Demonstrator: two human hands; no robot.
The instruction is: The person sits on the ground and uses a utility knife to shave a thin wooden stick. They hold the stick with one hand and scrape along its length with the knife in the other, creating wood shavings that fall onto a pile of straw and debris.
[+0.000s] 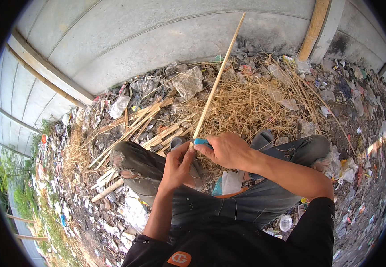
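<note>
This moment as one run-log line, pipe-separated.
left hand: pinching bamboo strip | right hand: gripping blue tool beside strip | beyond: tan shavings

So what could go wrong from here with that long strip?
If the blue object in the right hand has an edge, which I can't make out, a slip might cut the left hand, holding the strip close beside it. The strip's far end could also knock the wall if swung.

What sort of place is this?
Probably a rough outdoor yard, judging by the grey panel wall, the litter strewn over the ground, and green plants at the far left.
</note>
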